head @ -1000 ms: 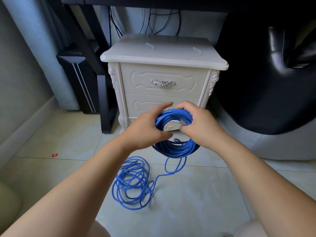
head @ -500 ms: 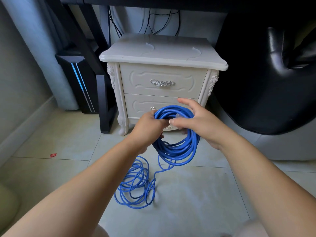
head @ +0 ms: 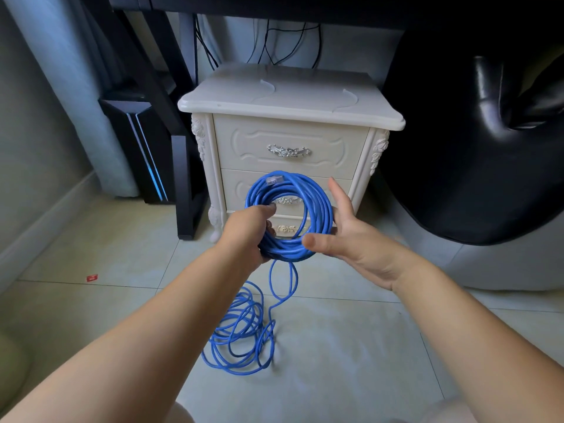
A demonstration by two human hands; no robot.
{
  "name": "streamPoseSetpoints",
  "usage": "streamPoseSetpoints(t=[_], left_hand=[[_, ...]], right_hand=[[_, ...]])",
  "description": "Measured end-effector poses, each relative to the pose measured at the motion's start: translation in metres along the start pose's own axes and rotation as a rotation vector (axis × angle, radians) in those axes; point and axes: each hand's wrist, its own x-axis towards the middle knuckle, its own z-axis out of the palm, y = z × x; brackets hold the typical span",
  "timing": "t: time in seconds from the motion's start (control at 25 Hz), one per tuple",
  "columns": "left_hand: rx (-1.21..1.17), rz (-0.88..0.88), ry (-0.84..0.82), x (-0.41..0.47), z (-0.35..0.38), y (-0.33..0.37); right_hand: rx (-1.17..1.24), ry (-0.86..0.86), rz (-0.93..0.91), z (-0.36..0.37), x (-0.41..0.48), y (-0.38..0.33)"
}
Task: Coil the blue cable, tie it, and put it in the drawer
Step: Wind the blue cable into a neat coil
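**Desk:** What do you have on the head view?

**Me:** I see the blue cable [head: 320, 206] wound into a thick ring, held up in front of the white nightstand [head: 290, 99]. The left grip [head: 247, 233] is closed around the ring's lower left side, fingers curled through the middle. The right grip [head: 351, 239] is spread wide with its fingers straight. Its palm faces the ring's right side and its thumb lies across the front of the bottom strands. I can't tell how firmly it presses.

**Desk:** Is all of the cable in that ring?

**Me:** No. A strand drops from the bottom of the ring to a heap of loose loops [head: 244, 319] on the tiled floor [head: 366, 346], between my forearms. A clear plug [head: 274, 180] sits at the top of the ring.

**Desk:** And the drawers?

**Me:** I count two, both shut. The top drawer [head: 244, 141] shows its silver handle [head: 288, 151]. The lower drawer [head: 236, 190] is partly hidden behind the ring. I can't see what is inside either, and none of the cable is in them.

**Desk:** What's around the nightstand?

**Me:** A black computer tower [head: 143, 154] with a blue light strip stands to its left, and a black leather seat [head: 473, 163] to its right. A small red scrap [head: 91, 278] lies on the tiles, well apart from the cable.
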Motion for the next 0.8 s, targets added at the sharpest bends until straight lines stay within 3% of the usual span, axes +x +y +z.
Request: streamPoseSetpoints(t=[0.08, 0.2, 0.48, 0.56, 0.68, 0.8], left_hand=[[-0.07, -0.034, -0.013, -0.003, 0.001, -0.002], [-0.145, -0.039, -0.087, -0.007, 0.003, -0.005], [-0.108, 0.036, -0.275, -0.011, 0.003, -0.01], [-0.002, 0.03, -0.338, -0.013, 0.002, -0.006], [0.342, -0.002, -0.411, -0.015, -0.007, 0.003], [0.457, 0.147, -0.413, -0.012, -0.017, 0.011]], right_hand=[[-0.027, 0.126, 0.007, 0.01, 0.006, 0.004], [0.274, 0.287, -0.003, 0.015, 0.014, 0.009], [0.617, 0.391, 0.0, 0.014, 0.016, -0.002], [0.597, 0.409, -0.003, 0.011, 0.017, -0.001], [0.462, 0.492, -0.01, 0.002, 0.021, 0.002], [0.18, 0.482, -0.006, -0.01, 0.018, -0.002]])
